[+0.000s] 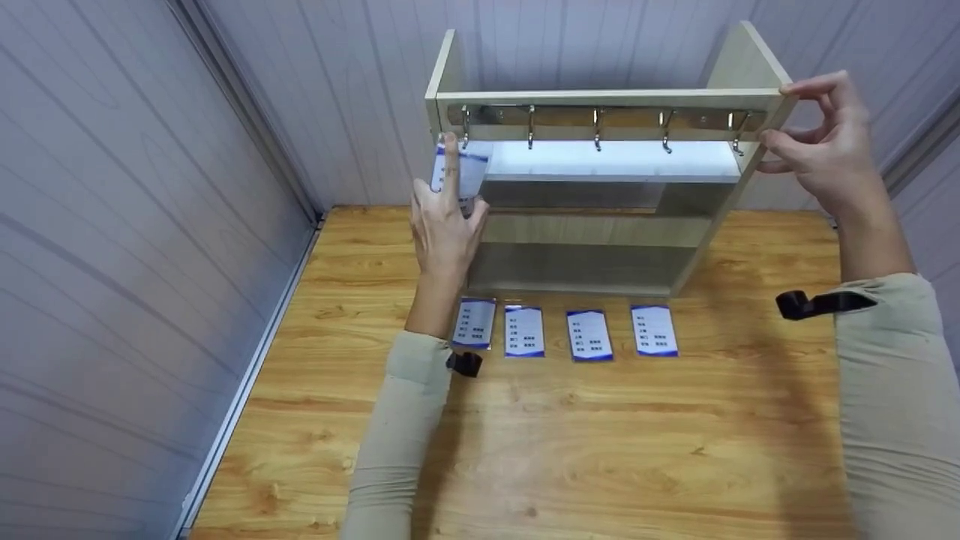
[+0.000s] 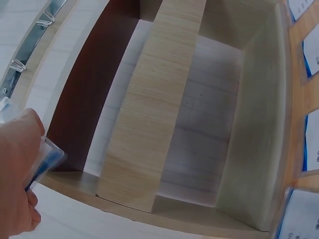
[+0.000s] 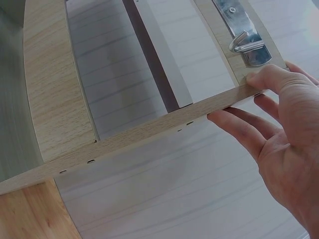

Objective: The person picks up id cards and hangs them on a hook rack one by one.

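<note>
A plastic-sleeved ID card (image 1: pixel 472 174) with blue and white print is held in my left hand (image 1: pixel 442 225), just below the leftmost hook (image 1: pixel 465 124). In the left wrist view, that hand (image 2: pixel 17 174) covers most of the card (image 2: pixel 52 154), so whether the card touches the hook cannot be seen. A metal hook rail (image 1: pixel 562 116) runs along the front top board of the pale wooden shelf (image 1: pixel 600 229). My right hand (image 1: pixel 844 150) grips the shelf's right side panel (image 3: pixel 164 122) near its upper front, thumb in front and fingers on the outer side.
Several similar cards lie in a row on the wooden floor before the shelf, including a left one (image 1: pixel 475 322) and a right one (image 1: pixel 654 330). Grey panelled walls (image 1: pixel 135 225) stand at the left, back and right. Black straps (image 1: pixel 825 303) hang at both cuffs.
</note>
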